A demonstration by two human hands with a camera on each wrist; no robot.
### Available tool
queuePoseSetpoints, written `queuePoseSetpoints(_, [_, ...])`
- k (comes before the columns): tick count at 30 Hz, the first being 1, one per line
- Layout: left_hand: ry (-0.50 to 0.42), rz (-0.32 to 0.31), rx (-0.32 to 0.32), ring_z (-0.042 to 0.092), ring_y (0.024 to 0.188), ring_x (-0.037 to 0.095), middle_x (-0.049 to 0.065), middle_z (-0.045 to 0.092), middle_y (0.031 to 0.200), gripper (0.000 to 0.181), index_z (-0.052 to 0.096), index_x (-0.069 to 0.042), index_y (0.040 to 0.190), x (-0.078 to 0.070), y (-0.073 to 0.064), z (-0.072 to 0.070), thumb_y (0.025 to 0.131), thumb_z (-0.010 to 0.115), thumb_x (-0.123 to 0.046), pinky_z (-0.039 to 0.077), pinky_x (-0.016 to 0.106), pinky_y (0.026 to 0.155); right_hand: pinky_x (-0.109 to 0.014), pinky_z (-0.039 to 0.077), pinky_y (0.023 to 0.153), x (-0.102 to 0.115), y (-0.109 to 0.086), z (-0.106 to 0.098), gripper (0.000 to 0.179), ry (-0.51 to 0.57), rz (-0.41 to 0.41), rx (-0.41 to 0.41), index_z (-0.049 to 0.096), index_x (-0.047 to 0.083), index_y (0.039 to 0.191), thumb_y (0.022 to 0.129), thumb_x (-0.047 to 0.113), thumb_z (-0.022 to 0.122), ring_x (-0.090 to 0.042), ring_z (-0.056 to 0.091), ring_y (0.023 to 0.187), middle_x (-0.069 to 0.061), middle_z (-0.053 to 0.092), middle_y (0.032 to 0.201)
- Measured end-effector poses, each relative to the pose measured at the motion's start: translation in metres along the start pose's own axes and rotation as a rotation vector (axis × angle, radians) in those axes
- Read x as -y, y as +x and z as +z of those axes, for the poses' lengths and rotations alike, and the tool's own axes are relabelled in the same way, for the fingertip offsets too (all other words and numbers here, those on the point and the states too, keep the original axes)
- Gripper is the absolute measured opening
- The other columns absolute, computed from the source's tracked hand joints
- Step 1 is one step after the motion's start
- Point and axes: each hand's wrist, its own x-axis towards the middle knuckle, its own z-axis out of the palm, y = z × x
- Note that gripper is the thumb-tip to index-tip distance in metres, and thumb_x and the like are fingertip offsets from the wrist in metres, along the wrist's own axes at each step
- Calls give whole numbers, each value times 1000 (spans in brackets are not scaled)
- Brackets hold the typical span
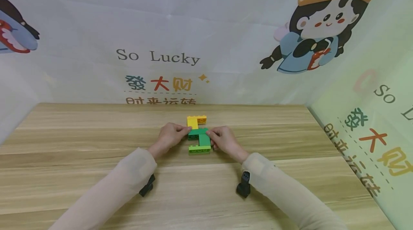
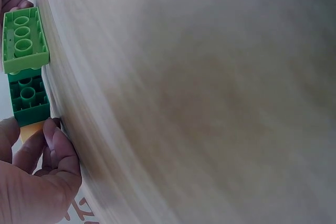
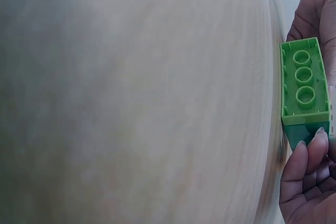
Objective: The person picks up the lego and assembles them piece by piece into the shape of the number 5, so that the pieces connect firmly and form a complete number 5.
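Note:
A joined shape of toy building bricks lies on the table in the middle of the head view. At its far end are yellow bricks [image 1: 192, 122], then dark green bricks [image 1: 204, 139], with a light green brick [image 1: 199, 149] at the near end. My left hand [image 1: 170, 137] pinches the left side where yellow meets dark green. From the right, my right hand [image 1: 226, 140] pinches the dark green part between thumb and fingers. Both wrist views show the hollow underside of the light green brick [image 3: 304, 80] facing the camera, tubes visible.
The wood-grain table [image 1: 274, 133] stretches out on both sides of the bricks. A printed white cloth [image 1: 232, 61] hangs behind it and along the right edge. Dark wrist cameras [image 1: 244, 185] hang below both pale sleeves [image 1: 113, 187].

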Motion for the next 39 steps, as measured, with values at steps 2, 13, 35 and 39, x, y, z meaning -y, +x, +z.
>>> queuePoseSetpoints(2, [9,1,0,55,109,21,9,68,113,36,69,-6,111,1,1,0,93,57,-36,45,37,91,-19,47,49,-1,0,0,25,1,1,1,68,-3,89,97,15,53,-7,49,50,-2,54,60])
queuePoseSetpoints(13, [23,-11,8,53,100,18,10,65,120,36,69,-6,112,-2,1,0,94,57,-35,45,30,81,-18,45,47,-1,1,-1,25,-3,5,9,68,-3,90,97,15,52,-7,48,50,-1,54,60])
queuePoseSetpoints(35, [17,0,1,53,91,16,10,67,113,35,70,-5,107,1,6,-1,93,59,-34,43,24,73,-18,45,46,-4,1,-3,27,9,-24,18,67,-8,89,98,10,48,-7,49,48,-10,58,61])
queuePoseSetpoints(39, [18,25,3,57,87,16,10,70,103,35,71,-3,106,5,5,-5,94,57,-33,47,26,73,-18,45,46,-9,-4,-10,28,22,-33,42,63,-12,92,99,8,45,-6,49,48,-7,57,61])
